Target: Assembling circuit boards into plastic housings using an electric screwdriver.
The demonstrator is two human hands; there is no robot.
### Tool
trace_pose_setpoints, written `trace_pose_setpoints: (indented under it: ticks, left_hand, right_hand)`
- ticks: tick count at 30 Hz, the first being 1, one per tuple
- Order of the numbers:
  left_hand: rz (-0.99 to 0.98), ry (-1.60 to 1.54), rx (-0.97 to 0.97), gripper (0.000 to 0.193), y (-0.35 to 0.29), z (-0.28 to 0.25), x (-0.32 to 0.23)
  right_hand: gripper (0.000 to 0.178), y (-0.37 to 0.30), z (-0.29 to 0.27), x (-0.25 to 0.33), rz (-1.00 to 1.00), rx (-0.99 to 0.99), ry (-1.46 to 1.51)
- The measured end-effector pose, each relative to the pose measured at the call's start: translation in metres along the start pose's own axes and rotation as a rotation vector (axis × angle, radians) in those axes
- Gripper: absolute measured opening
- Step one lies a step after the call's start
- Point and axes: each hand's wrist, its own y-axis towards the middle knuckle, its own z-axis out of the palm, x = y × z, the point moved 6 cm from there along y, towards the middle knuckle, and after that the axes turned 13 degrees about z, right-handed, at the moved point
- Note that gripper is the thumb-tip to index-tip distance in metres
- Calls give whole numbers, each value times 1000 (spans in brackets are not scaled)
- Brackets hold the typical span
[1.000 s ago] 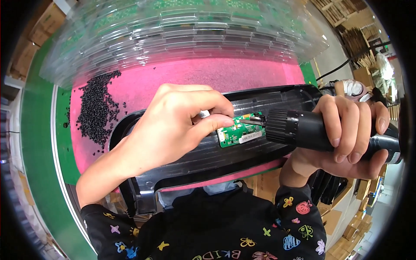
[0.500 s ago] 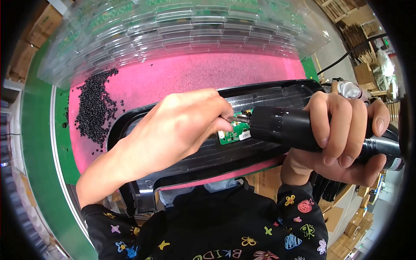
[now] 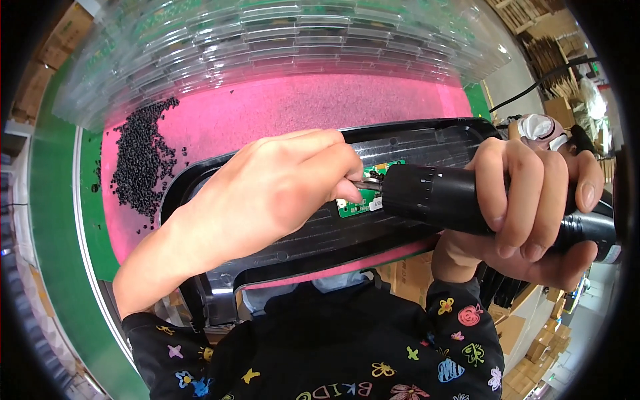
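My right hand (image 3: 527, 207) is wrapped round a thick black electric screwdriver (image 3: 433, 195), which lies nearly level with its nose toward the left. At that nose the fingers of my left hand (image 3: 287, 183) pinch a slim metal bit (image 3: 369, 184); their grip partly hides it. Just behind and below the bit is a small green circuit board (image 3: 351, 209) with a white label, partly covered by my left fingers and the screwdriver. It lies inside a long black plastic housing (image 3: 300, 250) with raised edges.
A heap of small black screw-like pieces (image 3: 140, 157) is spread on the pink mat (image 3: 267, 100) at the left. Stacked clear plastic trays (image 3: 267, 50) with green boards line the back. A black cable (image 3: 533, 83) hangs at the right, near another person (image 3: 543, 130).
Both hands keep their grips. The left fingers have shifted slightly on the bit, and more of the board's far edge shows beside the screwdriver's nose.
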Motion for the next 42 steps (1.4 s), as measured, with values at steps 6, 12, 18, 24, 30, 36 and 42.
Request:
trace_pose_setpoints:
  ticks: [6, 12, 18, 24, 30, 36, 42]
  left_hand:
    - [96, 253, -65, 16, 2, -8, -9]
    - [2, 326, -115, 14, -3, -20, 1]
    - [-98, 163, 34, 11, -8, -7, 7]
    - [0, 76, -61, 20, -6, -2, 6]
    - [116, 247, -58, 21, 1, -8, 1]
    - [73, 683, 224, 22, -4, 11, 6]
    - [174, 780, 359, 11, -3, 28, 11]
  right_hand:
    - [40, 4, 3, -16, 9, 110, -18]
    - [38, 2, -3, -33, 303, 111, -296]
    - [36, 3, 6, -17, 32, 28, -41]
    - [33, 0, 7, -15, 5, 6, -42]
    - [38, 3, 5, -18, 66, 14, -50]
    - [37, -2, 2, -43, 337, -153, -280]
    - [35, 3, 0, -49, 328, -79, -345]
